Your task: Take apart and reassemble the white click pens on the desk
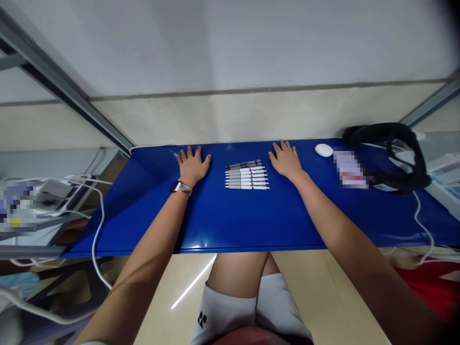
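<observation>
Side by side on the blue tabletop (223,220) lies a row of several pens (247,176), their tips pointing left. Most have white and grey barrels; those at the far end look darker. To the left of the row, my left hand (192,166) rests flat with its fingers spread, holding nothing. A dark watch (175,186) and a woven multicoloured band (185,188) circle that wrist. Just right of the pens, my right hand (286,160) also lies palm down on the surface, fingers apart and nothing in them. Neither hand touches the pens.
A white computer mouse (324,150), a blurred pale packet (349,167) and a black head strap (413,158) lie on the right. White cables (97,225) hang by the left edge. Behind the table stands a wall (247,115); metal posts (104,122) flank it.
</observation>
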`<state>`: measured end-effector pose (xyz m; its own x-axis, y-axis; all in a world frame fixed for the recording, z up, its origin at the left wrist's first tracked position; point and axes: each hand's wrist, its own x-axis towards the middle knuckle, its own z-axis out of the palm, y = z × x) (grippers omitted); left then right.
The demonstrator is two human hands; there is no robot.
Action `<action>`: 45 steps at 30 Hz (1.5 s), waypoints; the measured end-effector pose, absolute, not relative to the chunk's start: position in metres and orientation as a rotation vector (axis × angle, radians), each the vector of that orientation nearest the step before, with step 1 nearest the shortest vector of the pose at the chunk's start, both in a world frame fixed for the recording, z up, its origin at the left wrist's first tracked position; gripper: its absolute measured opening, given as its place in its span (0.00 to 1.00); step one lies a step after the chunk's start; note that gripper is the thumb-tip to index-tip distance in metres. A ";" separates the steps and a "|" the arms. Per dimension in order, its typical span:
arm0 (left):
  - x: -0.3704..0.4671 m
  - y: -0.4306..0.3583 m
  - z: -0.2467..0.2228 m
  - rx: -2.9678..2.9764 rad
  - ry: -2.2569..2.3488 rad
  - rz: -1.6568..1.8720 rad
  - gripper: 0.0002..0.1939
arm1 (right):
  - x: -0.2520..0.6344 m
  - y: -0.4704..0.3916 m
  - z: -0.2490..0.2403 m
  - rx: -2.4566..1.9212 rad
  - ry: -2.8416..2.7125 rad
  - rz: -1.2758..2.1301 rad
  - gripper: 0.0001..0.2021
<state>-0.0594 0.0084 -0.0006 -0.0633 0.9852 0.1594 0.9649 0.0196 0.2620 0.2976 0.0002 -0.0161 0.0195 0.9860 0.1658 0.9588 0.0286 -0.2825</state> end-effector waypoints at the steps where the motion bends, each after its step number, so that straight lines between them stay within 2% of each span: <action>1: -0.059 0.008 0.000 2.103 2.191 0.464 0.42 | 0.298 0.000 -0.016 -1.987 -1.996 0.121 0.34; 6: -0.060 0.007 0.001 2.094 2.186 0.487 0.42 | 0.298 -0.002 -0.013 -1.992 -2.008 0.135 0.35; 16: -0.066 -0.001 0.001 2.167 2.089 0.584 0.36 | 0.299 -0.011 -0.013 -1.962 -1.987 0.140 0.33; 45: -0.065 -0.025 0.005 2.178 2.043 0.589 0.33 | 0.300 -0.018 -0.012 -1.909 -1.928 0.180 0.31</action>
